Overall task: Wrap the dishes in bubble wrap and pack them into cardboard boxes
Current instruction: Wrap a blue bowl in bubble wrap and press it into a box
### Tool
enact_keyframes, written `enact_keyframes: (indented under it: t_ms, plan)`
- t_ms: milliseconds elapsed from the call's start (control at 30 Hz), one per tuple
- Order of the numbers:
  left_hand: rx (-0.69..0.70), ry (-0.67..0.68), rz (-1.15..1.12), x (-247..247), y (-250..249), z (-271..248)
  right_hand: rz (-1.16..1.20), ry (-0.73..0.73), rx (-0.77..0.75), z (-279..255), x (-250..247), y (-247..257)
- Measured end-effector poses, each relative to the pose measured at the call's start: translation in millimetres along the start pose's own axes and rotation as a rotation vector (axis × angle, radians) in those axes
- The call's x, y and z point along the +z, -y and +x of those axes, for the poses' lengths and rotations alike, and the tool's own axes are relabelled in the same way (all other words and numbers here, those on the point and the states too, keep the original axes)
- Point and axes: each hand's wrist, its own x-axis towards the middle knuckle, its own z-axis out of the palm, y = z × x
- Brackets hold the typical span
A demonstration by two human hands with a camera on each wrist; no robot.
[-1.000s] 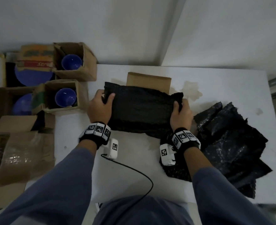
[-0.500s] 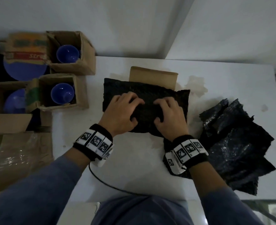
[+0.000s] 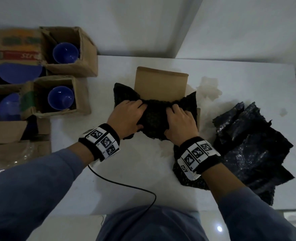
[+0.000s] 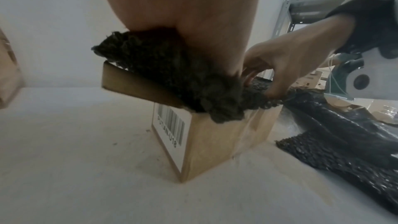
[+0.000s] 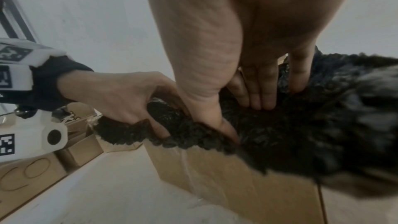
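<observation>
A black bubble wrap sheet [image 3: 154,115] lies over the open cardboard box [image 3: 161,84] in the middle of the white table. Its middle sags into the box and its two far corners stick up. My left hand [image 3: 128,117] grips the sheet's near left part, fingers curled round the edge [image 5: 120,98]. My right hand [image 3: 180,122] grips its near right part, with the fingers dug into the wrap [image 5: 258,94] and the thumb at the edge. The left wrist view shows the box [image 4: 215,142] with a barcode label and the wrap [image 4: 172,74] bunched on its rim. The inside of the box is hidden.
A pile of black bubble wrap [image 3: 251,148] lies at the right of the table. At the left stand several cardboard boxes, two holding blue bowls [image 3: 65,53] [image 3: 61,98] and others holding blue plates [image 3: 13,72]. A black cable [image 3: 126,185] runs across the table's near edge.
Both hands moved from the sheet's outer edges to its middle. The sheet's centre has sunk into the box, the corners have risen and more of the far flap shows.
</observation>
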Motion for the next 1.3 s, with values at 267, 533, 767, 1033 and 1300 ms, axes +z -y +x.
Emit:
enact_keyframes:
  t_ms: [267, 533, 767, 1033, 1300]
  plan:
    - [-0.074, 0.056, 0.132, 6, -11, 13, -0.070, 0.073, 0.040, 8, -3, 3]
    - [0.007, -0.086, 0.034, 16, 2, 3, 0.027, 0.067, 0.025, 3, -3, 0]
    - [-0.135, 0.071, 0.031, 14, -7, 8, 0.045, 0.064, 0.035, 2, 2, 2]
    - [-0.182, 0.033, 0.091, 13, -13, 15, 0.101, 0.118, 0.119, 17, 0, -1]
    - [-0.156, 0.045, 0.167, 12, -11, 14, 0.104, 0.118, 0.142, 20, -1, -1]
